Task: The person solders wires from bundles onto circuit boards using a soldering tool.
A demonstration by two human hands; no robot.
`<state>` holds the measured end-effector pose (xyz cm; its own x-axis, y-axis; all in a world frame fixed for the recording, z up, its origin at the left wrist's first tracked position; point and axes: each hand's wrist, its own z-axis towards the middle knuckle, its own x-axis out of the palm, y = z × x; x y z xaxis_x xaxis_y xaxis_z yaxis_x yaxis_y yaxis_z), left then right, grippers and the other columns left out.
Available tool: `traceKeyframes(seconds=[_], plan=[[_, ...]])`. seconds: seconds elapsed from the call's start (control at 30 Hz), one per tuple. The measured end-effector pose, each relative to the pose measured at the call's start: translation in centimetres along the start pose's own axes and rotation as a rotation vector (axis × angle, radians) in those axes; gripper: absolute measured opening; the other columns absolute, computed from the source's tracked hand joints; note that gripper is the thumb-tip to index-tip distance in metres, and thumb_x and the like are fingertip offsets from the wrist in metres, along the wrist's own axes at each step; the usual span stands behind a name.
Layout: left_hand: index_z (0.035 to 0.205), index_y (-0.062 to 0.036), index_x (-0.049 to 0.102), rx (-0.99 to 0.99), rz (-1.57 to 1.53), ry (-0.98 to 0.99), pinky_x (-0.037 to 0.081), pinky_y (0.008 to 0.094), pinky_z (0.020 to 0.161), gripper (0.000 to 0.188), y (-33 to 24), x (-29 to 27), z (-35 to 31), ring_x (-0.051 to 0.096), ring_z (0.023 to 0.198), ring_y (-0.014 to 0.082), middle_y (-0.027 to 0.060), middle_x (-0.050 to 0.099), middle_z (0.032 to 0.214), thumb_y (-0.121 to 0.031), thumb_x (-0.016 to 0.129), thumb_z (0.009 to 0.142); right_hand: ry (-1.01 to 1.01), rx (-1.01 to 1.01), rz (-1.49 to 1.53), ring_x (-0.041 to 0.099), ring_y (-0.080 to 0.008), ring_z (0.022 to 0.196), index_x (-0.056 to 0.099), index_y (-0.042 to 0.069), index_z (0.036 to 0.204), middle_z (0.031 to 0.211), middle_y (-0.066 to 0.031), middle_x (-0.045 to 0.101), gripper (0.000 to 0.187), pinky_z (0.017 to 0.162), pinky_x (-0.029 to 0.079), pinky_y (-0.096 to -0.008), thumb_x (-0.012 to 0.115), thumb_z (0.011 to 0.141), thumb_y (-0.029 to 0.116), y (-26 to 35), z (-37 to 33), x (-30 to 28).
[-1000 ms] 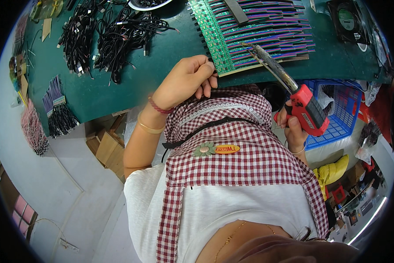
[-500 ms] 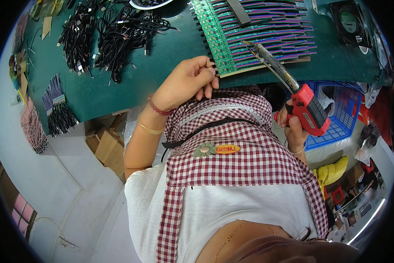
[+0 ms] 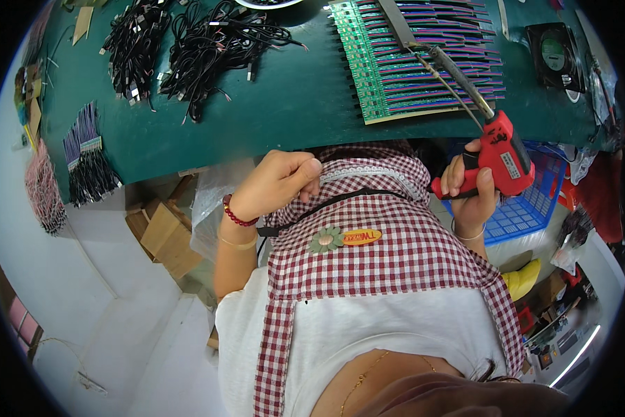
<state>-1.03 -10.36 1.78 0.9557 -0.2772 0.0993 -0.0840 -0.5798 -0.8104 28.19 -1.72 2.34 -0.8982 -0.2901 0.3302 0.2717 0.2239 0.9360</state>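
At the bench (image 3: 285, 104): right hand (image 3: 474, 208) gripping iron (image 3: 505, 154), left hand (image 3: 274, 182) curled closed, contents unclear; I judge soldering in hand, next needing aim at boards (image 3: 360, 62).

The red-and-black soldering gun (image 3: 506, 156), gripped in the right hand (image 3: 474, 186), tilts with its long metal barrel (image 3: 463, 78) pointing forward and leftward over striped wires (image 3: 424, 91). These run rightward from a column of green circuit boards (image 3: 360, 66) lying side by side on the desk (image 3: 285, 115).

An oval patch (image 3: 362, 237) on the apron (image 3: 368, 267) bears lettering.
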Motion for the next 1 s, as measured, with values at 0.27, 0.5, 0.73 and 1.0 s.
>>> traceKeyframes(seconds=[0.27,0.5,0.73,1.0], plan=[[0.098,0.0016,0.057,0.107,-0.052,-0.202,0.048,0.0255,0.071,0.017,2.5,2.4,-1.0,0.057,0.076,0.0101,0.0068,0.063,0.084,-0.013,0.051,0.093,0.013,-0.015,0.15,0.043,-0.011,0.047,0.043,-0.003,0.114,0.06,-0.0066,0.048,0.04,0.047,0.04,-0.026,0.045,0.094,0.031,1.4,2.5,0.9],[0.1,0.0022,0.057,0.132,0.043,-0.258,0.048,0.0245,0.07,0.017,2.1,3.7,-1.1,0.059,0.077,0.0105,0.0059,0.063,0.083,-0.012,0.052,0.093,0.122,-0.068,0.114,0.042,-0.0102,0.052,0.04,-0.003,0.118,0.065,-0.0055,0.047,0.044,0.049,0.04,-0.0251,0.041,0.096,0.034,1.2,3.1,1.2],[0.097,-0.0011,0.057,0.278,-0.184,-0.42,0.044,0.0184,0.061,0.014,-0.3,3.5,1.1,0.056,0.072,0.0053,0.0023,0.062,0.081,-0.012,0.049,0.094,0.059,-0.058,0.171,0.046,-0.0134,0.045,0.044,-0.006,0.114,0.061,-0.0093,0.051,0.042,0.047,0.043,-0.0278,0.047,0.094,0.031,0.4,1.3,0.6],[0.082,-0.0013,0.061,0.416,0.714,-1.105,0.046,0.0317,0.054,0.013,-3.2,-3.9,3.7,0.059,0.057,0.025,0.0095,0.06,0.064,-0.014,0.059,0.086,0.021,-0.151,0.174,0.045,-0.0121,0.051,0.042,-0.002,0.118,0.064,-0.0078,0.049,0.043,0.048,0.042,-0.0251,0.04,0.097,0.035,0.9,1.7,-0.6]])
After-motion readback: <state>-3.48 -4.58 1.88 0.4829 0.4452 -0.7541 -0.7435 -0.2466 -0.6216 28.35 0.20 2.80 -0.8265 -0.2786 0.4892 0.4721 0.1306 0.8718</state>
